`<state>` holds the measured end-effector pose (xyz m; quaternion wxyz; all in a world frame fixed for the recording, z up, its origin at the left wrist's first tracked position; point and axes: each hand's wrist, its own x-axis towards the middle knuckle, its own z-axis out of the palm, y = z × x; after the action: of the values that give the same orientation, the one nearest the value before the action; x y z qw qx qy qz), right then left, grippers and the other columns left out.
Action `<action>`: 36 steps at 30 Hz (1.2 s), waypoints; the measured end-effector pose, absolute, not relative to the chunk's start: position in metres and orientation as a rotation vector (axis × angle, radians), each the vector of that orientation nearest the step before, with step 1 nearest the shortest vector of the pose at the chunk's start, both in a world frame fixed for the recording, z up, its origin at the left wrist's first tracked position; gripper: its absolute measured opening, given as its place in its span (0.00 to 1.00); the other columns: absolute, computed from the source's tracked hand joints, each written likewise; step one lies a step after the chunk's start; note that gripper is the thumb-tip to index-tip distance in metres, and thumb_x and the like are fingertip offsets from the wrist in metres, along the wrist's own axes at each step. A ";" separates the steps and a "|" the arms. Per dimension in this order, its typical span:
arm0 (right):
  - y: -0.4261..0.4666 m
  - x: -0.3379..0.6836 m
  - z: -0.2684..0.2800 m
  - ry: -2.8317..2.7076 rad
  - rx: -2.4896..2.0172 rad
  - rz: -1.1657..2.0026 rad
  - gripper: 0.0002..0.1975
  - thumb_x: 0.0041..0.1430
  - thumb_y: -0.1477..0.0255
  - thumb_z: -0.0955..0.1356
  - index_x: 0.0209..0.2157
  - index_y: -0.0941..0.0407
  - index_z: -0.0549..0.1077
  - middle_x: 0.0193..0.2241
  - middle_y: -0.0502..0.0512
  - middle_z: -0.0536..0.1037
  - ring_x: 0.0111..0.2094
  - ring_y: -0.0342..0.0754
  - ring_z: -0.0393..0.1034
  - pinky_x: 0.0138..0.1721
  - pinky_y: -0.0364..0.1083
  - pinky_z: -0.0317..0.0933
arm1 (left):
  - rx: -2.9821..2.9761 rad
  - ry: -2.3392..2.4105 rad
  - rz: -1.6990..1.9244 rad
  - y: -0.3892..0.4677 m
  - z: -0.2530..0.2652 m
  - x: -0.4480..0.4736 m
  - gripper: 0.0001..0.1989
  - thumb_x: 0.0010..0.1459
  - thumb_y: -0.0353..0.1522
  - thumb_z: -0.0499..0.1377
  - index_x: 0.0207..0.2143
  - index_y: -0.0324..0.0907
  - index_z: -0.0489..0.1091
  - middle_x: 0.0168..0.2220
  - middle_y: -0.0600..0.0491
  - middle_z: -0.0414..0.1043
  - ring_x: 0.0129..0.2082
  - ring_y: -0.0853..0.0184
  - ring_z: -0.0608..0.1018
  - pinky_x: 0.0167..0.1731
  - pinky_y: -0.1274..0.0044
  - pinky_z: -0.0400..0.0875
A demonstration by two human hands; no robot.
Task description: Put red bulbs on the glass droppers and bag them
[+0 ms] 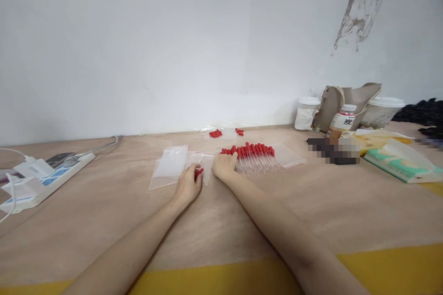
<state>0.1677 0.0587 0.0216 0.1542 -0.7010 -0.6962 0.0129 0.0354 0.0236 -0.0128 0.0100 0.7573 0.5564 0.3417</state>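
My left hand (187, 186) is closed, with a red rubber bulb (198, 174) between its thumb and fingers. My right hand (223, 165) is curled at the left end of a row of clear droppers (258, 162) topped with red rubber bulbs (254, 149). Its fingertips face away, so whatever they grip is hidden. Flat clear plastic bags (170, 161) lie beyond and left of my left hand, and one bag (207, 162) reaches between the hands. Another clear bag (289, 156) lies right of the droppers.
Near the wall, loose red bulbs (215, 133) lie on clear plastic. A power strip (51, 179) with chargers and cables is at the left. To the right stand a paper cup (306, 113), a grey bag (328, 108), a bottle (342, 124) and a tissue pack (403, 161).
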 end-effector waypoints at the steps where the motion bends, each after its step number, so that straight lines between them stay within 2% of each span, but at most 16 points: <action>1: 0.057 0.169 0.023 -2.000 -1.998 0.035 0.09 0.47 0.78 0.63 0.29 0.62 0.74 0.30 0.66 0.76 0.35 0.55 0.69 0.42 0.54 0.45 | 2.359 1.740 1.080 0.024 -0.013 0.035 0.13 0.52 0.26 0.52 0.41 0.40 0.64 0.33 0.50 0.71 0.34 0.64 0.74 0.35 0.73 0.68; 6: 0.035 0.207 0.024 -2.004 -1.789 -0.011 0.13 0.55 0.71 0.60 0.39 0.63 0.68 0.34 0.67 0.75 0.37 0.54 0.68 0.39 0.50 0.51 | 2.394 1.663 1.140 0.022 -0.010 0.035 0.12 0.54 0.26 0.50 0.39 0.39 0.68 0.37 0.48 0.71 0.37 0.63 0.73 0.38 0.73 0.67; 9: 0.013 0.246 0.013 -2.040 -1.437 0.153 0.10 0.59 0.73 0.57 0.38 0.59 0.66 0.32 0.58 0.75 0.32 0.46 0.68 0.33 0.44 0.54 | 2.426 1.487 1.205 0.016 -0.007 0.040 0.11 0.56 0.28 0.50 0.38 0.40 0.70 0.37 0.50 0.71 0.36 0.65 0.73 0.37 0.74 0.67; 13: -0.019 0.280 -0.006 -2.062 -1.148 0.085 0.12 0.59 0.76 0.57 0.42 0.56 0.67 0.38 0.55 0.74 0.38 0.45 0.67 0.39 0.45 0.53 | 2.419 1.326 1.219 0.001 -0.002 0.055 0.08 0.57 0.33 0.52 0.35 0.41 0.70 0.34 0.52 0.72 0.35 0.66 0.73 0.36 0.76 0.67; 20: -0.040 0.273 -0.009 -2.065 -1.099 0.045 0.13 0.60 0.75 0.57 0.40 0.52 0.70 0.35 0.51 0.75 0.36 0.44 0.67 0.39 0.47 0.49 | 2.516 1.267 1.055 -0.024 0.000 0.070 0.09 0.58 0.35 0.52 0.34 0.44 0.70 0.33 0.56 0.75 0.33 0.66 0.74 0.42 0.71 0.62; 27: -0.036 0.272 -0.010 -2.067 -1.158 0.060 0.13 0.59 0.75 0.58 0.41 0.51 0.70 0.37 0.50 0.75 0.38 0.44 0.67 0.39 0.47 0.49 | 2.496 1.235 1.082 -0.020 -0.003 0.070 0.10 0.59 0.34 0.50 0.35 0.43 0.70 0.33 0.55 0.75 0.33 0.67 0.74 0.46 0.69 0.60; 33: -0.033 0.273 -0.014 -2.098 -1.118 0.122 0.14 0.60 0.73 0.58 0.42 0.49 0.71 0.37 0.50 0.76 0.36 0.44 0.67 0.40 0.48 0.48 | 2.382 1.110 1.135 -0.022 -0.005 0.069 0.10 0.59 0.34 0.50 0.35 0.42 0.69 0.33 0.53 0.74 0.34 0.66 0.74 0.37 0.75 0.67; 36: -0.027 0.277 -0.016 -2.159 -1.053 0.072 0.15 0.59 0.74 0.58 0.42 0.49 0.71 0.37 0.51 0.76 0.34 0.43 0.67 0.39 0.48 0.48 | 2.385 1.065 1.102 -0.022 -0.006 0.067 0.10 0.59 0.34 0.49 0.35 0.41 0.69 0.33 0.53 0.73 0.34 0.67 0.74 0.37 0.76 0.67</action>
<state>0.2771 -0.0265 -0.0161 0.3608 -0.4086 -0.8379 0.0279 0.0671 -0.0224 -0.0056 0.1527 0.8315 0.3714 0.3840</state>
